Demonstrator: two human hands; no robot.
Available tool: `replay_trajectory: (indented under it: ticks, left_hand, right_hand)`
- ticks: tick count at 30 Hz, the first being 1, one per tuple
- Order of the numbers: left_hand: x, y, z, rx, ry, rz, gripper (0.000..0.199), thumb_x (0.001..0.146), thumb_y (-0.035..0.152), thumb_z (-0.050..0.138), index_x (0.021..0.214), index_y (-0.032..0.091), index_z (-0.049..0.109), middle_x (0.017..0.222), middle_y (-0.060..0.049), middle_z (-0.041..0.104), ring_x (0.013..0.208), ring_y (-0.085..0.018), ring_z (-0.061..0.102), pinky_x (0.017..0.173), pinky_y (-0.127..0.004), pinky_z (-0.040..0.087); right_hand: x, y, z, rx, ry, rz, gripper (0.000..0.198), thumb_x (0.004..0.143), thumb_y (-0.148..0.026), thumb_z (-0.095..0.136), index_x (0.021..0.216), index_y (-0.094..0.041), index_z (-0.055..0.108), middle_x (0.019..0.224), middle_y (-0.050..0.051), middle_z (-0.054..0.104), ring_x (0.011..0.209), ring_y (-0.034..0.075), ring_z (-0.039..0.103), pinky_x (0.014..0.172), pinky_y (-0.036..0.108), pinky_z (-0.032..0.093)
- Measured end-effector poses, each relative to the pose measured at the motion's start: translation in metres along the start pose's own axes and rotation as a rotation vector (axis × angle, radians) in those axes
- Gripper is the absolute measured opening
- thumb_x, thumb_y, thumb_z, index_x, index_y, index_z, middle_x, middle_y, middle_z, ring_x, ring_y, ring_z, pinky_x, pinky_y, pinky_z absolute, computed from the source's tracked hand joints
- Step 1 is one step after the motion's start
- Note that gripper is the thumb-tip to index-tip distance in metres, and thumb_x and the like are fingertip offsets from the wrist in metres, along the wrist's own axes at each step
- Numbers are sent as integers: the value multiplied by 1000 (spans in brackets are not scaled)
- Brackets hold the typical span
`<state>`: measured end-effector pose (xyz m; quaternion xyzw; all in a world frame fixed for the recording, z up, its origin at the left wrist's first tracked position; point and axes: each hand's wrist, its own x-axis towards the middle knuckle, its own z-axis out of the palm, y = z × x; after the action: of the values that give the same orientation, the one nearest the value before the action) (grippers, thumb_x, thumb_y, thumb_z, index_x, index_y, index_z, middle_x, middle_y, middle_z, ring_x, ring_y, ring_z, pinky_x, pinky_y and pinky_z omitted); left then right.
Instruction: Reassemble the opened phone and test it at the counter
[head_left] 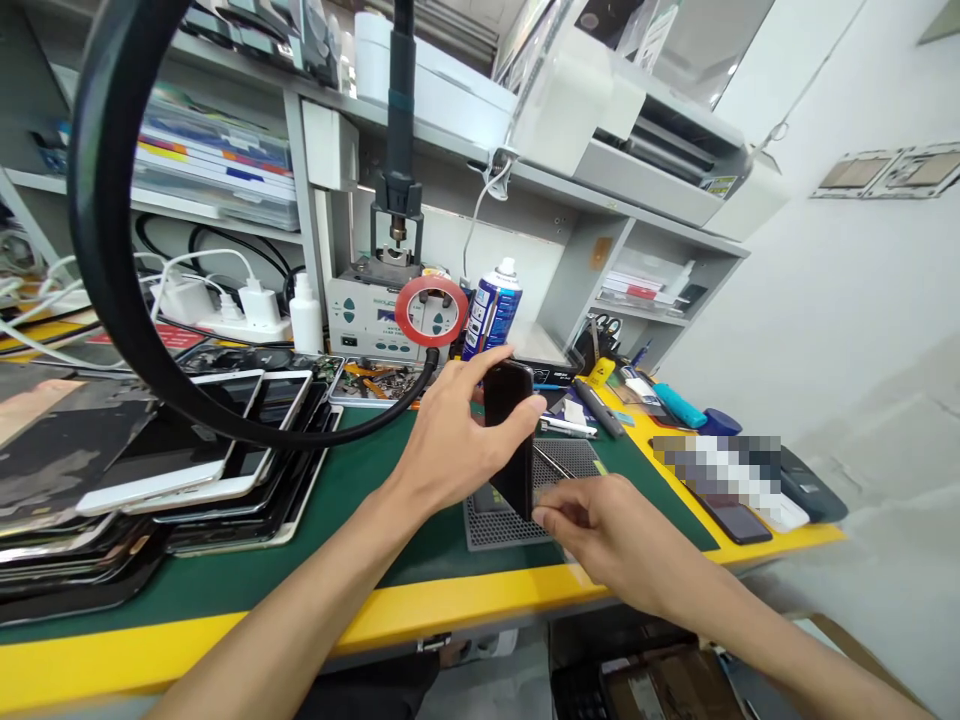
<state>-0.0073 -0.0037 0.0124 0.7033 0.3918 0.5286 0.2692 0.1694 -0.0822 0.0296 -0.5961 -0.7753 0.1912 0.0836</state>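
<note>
i see my left hand (457,430) gripping a black phone (510,440) upright above the grey perforated pad (487,525) on the green mat (360,480), fingers wrapped round its upper half. my right hand (607,530) pinches the phone's lower edge between thumb and fingertips. tweezers (559,462) lie on the pad just behind, and a blue spray can (491,310) stands well back

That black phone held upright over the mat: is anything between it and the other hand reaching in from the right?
Nothing visible. The left hand grips the slim black phone upright above the grey mesh mat. The right hand already has its fingers at the phone's lower edge.
</note>
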Motion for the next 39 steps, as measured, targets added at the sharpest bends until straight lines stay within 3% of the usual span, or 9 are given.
replay_trajectory:
  ticks: [6, 10, 15, 22, 30, 39]
  left_hand:
    - [-1, -1, -10, -44, -157, -4, 66, 85, 42, 70, 146, 37, 44, 129, -5, 55, 109, -22, 59, 88, -36, 57]
    - [-2, -1, -10, -40, -172, -4, 65, 85, 41, 70, 145, 37, 44, 129, -4, 55, 110, -22, 59, 91, -38, 56]
    - [-1, -2, -10, -36, -167, -5, 65, 85, 43, 69, 145, 39, 44, 130, -3, 54, 110, -22, 59, 89, -37, 56]
    - [-1, 1, -9, -37, -187, -2, 66, 84, 42, 71, 145, 38, 45, 127, -3, 54, 110, -20, 58, 90, -34, 56]
    - [-1, 2, -11, -6, -155, -5, 66, 83, 44, 71, 144, 38, 46, 124, -3, 55, 105, -20, 60, 92, -37, 55]
    - [-1, 0, -9, 2, -150, 16, 67, 83, 46, 72, 145, 38, 46, 122, -3, 56, 104, -21, 59, 95, -41, 53]
  right_hand:
    - [2, -1, -3, 14, 11, 29, 34, 98, -33, 43, 66, -22, 41, 55, -5, 40, 53, 12, 35, 51, 27, 22]
    - [3, 1, 0, 66, 16, 26, 35, 97, -33, 44, 65, -22, 38, 56, -6, 37, 50, 11, 39, 48, 26, 23]
    - [3, 5, 2, 137, 31, 51, 32, 97, -34, 45, 68, -21, 45, 58, -4, 44, 49, 11, 47, 48, 25, 25]
    - [8, 1, -5, 92, 131, -4, 33, 97, -34, 46, 67, -21, 46, 55, -5, 41, 50, 11, 36, 49, 27, 22]
    - [3, -2, -1, -46, 101, -28, 36, 94, -25, 49, 61, -21, 34, 55, -6, 33, 55, 12, 22, 51, 29, 18]
    - [4, 1, 1, -72, 33, -22, 37, 94, -23, 48, 60, -21, 33, 54, -7, 29, 55, 12, 20, 50, 28, 18]
